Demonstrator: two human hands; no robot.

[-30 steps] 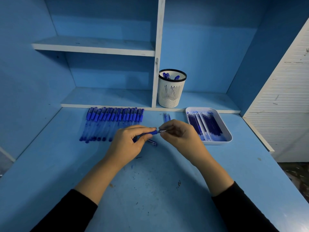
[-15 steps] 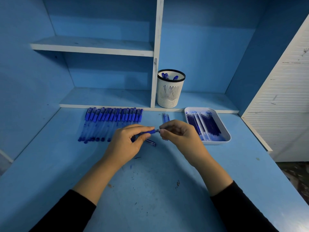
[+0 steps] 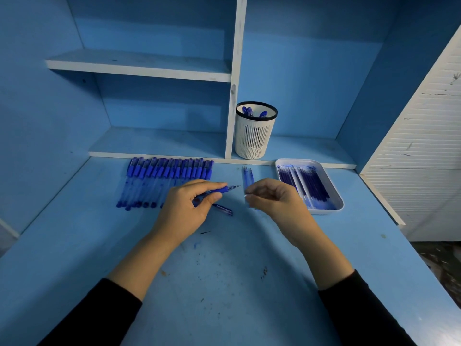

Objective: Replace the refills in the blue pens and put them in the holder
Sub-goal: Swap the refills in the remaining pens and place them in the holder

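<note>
At the back of the blue desk [image 3: 224, 283], a row of blue pens [image 3: 164, 181] lay side by side, caps toward the shelf. To its right stood the holder [image 3: 255, 136], a white slotted cup with a dark rim, set on the low shelf just beside the white upright divider [image 3: 235, 71]. A few pens [image 3: 249, 111] poked up inside it. Further right sat a white tray [image 3: 324, 213] with rounded corners, holding thin dark-blue refills [image 3: 306, 183]. A few loose refills [image 3: 247, 177] lay on the desk between the row and the tray, just behind my hands. A short blue pen part [image 3: 223, 209] rested on the desk under the left hand, partly covered by it.

My left hand [image 3: 184, 208] was turned palm down, thumb and curled fingers gripping the blue pen [image 3: 219, 190] I was working on, its thin tip pointing right. My right hand [image 3: 272, 198] hung apart from that tip, fingers curled, thumb and forefinger pinching a small pale piece [image 3: 246, 195] that I could not make out. Neither hand blocked the holder, though the right one covered the tray's near-left corner.

The desk top looked matte, scuffed and flecked with ink marks
</note>
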